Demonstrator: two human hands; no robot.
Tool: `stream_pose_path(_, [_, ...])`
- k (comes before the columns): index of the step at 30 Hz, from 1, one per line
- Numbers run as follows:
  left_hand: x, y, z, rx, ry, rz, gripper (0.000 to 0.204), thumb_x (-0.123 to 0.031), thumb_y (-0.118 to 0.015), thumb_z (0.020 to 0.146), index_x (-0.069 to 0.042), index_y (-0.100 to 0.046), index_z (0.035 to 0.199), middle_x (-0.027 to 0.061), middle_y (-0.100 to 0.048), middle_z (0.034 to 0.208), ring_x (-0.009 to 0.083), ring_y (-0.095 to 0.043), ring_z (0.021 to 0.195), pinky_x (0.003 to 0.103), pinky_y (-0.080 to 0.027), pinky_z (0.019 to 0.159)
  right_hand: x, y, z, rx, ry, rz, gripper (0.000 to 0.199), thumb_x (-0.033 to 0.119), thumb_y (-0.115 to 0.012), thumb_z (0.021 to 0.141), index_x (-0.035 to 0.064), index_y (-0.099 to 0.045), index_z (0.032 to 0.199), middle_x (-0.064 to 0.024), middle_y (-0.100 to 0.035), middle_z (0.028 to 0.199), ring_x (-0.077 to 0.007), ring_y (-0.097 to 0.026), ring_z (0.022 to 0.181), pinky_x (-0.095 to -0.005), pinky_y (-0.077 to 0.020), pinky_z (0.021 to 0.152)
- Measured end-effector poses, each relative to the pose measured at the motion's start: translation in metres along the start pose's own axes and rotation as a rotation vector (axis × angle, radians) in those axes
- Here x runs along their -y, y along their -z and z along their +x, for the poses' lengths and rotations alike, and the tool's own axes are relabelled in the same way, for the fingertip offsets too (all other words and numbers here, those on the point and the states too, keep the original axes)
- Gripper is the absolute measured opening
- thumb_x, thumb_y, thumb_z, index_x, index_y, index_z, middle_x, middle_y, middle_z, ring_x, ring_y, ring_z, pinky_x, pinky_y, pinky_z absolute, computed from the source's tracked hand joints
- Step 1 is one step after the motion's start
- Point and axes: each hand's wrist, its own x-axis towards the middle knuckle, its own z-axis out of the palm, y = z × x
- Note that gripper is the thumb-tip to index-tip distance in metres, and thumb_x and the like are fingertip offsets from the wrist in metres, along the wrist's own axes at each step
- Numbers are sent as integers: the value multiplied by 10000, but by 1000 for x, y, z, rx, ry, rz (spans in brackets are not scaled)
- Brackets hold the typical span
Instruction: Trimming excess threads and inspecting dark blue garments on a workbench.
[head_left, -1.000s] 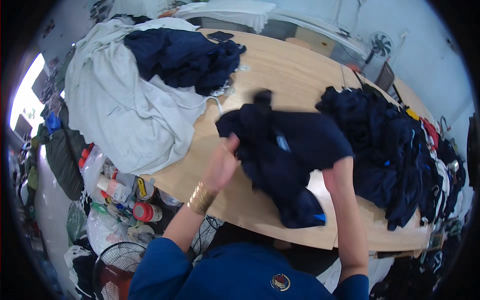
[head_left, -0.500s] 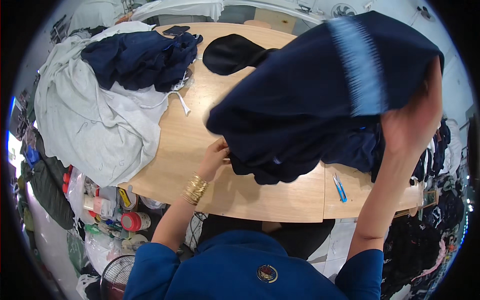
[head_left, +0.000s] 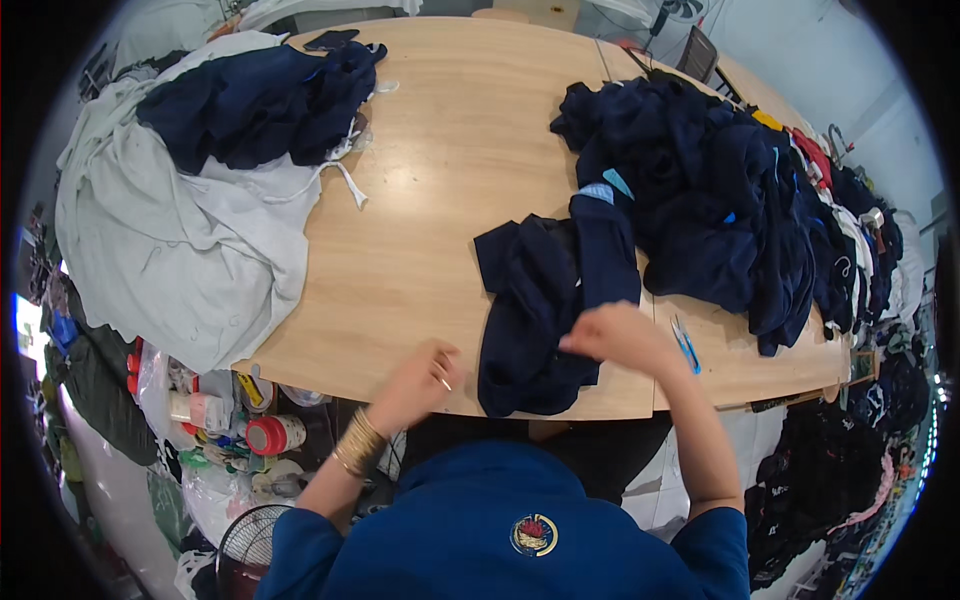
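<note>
A dark navy garment (head_left: 535, 300), bunched and partly folded, lies at the table's front edge with a light-blue striped patch at its far end. Over its right side is my right hand (head_left: 620, 335), fingers curled in a pinch; whether cloth is between them is hidden. My left hand (head_left: 415, 383), with gold bangles at the wrist, hovers left of the garment, apart from it. Its fingers are bent in, with nothing visible in them. Blue-handled thread snips (head_left: 686, 348) rest to the right of my right hand.
A large heap of navy garments (head_left: 690, 190) covers the table's right side. At the left, pale grey cloth (head_left: 200, 260) hangs over the edge, a navy garment (head_left: 260, 105) on top. A dark phone (head_left: 331, 40) lies behind. Below left are a red-lidded jar (head_left: 270, 435) and a fan (head_left: 245, 545).
The navy garment raised in my right hand has come down onto the table or heap. My right hand has dropped toward the front edge; the left has moved slightly nearer me.
</note>
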Motion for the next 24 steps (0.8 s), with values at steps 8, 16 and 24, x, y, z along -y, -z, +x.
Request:
stream_pose_path(8, [-14,-78,10,-215,-348,384,559,-179,-749,651,-13,-474,1109,191,-417,1132,376,-446,1020,435,-402,877,-16,-88,-1,-435,-134,401,259,242,-652,814,9,-554,758,-106,-565,589,-221,-587,554,-329,-434,509])
stream_pose_path(16, [-71,-11,41,-181,-401,82,230,-158,-706,720,-7,-611,863,109,-580,869,295,-548,813,375,-462,746,13,-39,-25,-1067,90,1062,100,-11,-496,867,5,-593,885,-52,-620,859,-118,-588,767,-246,-464,705])
stream_pose_path(24, [-150,-42,23,46,-998,121,191,-229,-622,800,-40,-609,782,104,-604,691,248,-602,630,306,-476,567,36,-62,1,-394,157,1029,203,72,-540,863,-9,-587,1044,-89,-626,1000,-189,-581,991,-291,-445,874])
